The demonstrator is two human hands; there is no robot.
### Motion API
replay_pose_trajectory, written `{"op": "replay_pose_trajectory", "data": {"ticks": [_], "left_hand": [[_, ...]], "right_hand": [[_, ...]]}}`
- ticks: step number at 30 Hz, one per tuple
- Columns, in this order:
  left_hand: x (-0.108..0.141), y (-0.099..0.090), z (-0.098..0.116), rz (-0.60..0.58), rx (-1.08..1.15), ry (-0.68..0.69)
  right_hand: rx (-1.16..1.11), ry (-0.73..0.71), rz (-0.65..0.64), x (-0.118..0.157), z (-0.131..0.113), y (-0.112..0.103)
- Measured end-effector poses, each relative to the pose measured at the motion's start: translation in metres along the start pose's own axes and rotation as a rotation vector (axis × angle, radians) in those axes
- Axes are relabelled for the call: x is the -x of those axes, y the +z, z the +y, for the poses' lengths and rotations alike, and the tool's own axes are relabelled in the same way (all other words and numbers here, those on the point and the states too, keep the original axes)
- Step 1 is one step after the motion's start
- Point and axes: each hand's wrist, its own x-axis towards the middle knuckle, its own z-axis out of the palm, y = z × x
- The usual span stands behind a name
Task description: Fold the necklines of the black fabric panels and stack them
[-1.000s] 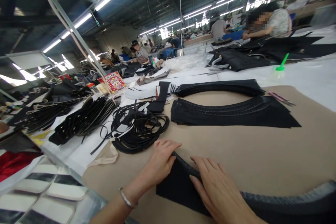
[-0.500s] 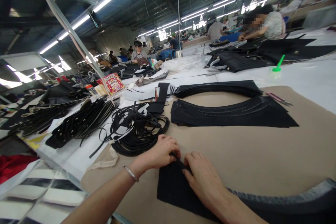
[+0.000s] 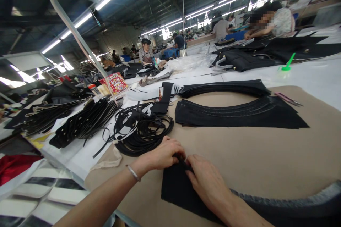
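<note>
A black curved fabric panel (image 3: 176,188) lies on the tan board in front of me, its far edge under both hands. My left hand (image 3: 169,152), with a bracelet at the wrist, pinches that edge near the panel's left corner. Close beside it, my right hand (image 3: 206,175) presses and grips the same edge, fingers bent over a narrow fold. The fingertips of both hands nearly meet. To the right, the panel's curved rim (image 3: 287,202) shows a grey, crimped strip. My right forearm hides the panel's middle.
Two stacks of black curved panels (image 3: 239,113) lie beyond my hands, with pink-handled snips (image 3: 289,99) at their right. Coiled black strips (image 3: 144,131) sit at left, near a pile of black pieces (image 3: 85,122). A green-tipped bottle (image 3: 287,64) stands behind. A co-worker (image 3: 277,19) bends over the far table.
The view has shifted slightly, moving the surroundings a little. Both hands keep their place on the panel's edge, with only slight finger movement.
</note>
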Motion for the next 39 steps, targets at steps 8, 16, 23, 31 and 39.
{"op": "replay_pose_trajectory", "data": {"ticks": [8, 16, 23, 31, 39], "left_hand": [[0.006, 0.006, -0.009, 0.062, -0.068, 0.075], [0.015, 0.010, -0.013, 0.109, -0.154, 0.175], [0.021, 0.010, -0.012, 0.094, -0.242, 0.258], [0.030, 0.012, -0.013, 0.155, -0.348, 0.305], [0.035, 0.013, -0.014, 0.207, -0.395, 0.310]], "right_hand": [[-0.019, -0.057, 0.033, 0.003, 0.003, 0.010], [0.000, -0.186, 0.158, 0.009, 0.013, 0.026], [0.086, -0.291, 0.206, 0.011, 0.019, 0.038], [0.202, -0.318, 0.240, 0.010, 0.020, 0.046], [0.237, -0.351, 0.262, 0.011, 0.020, 0.041]]}}
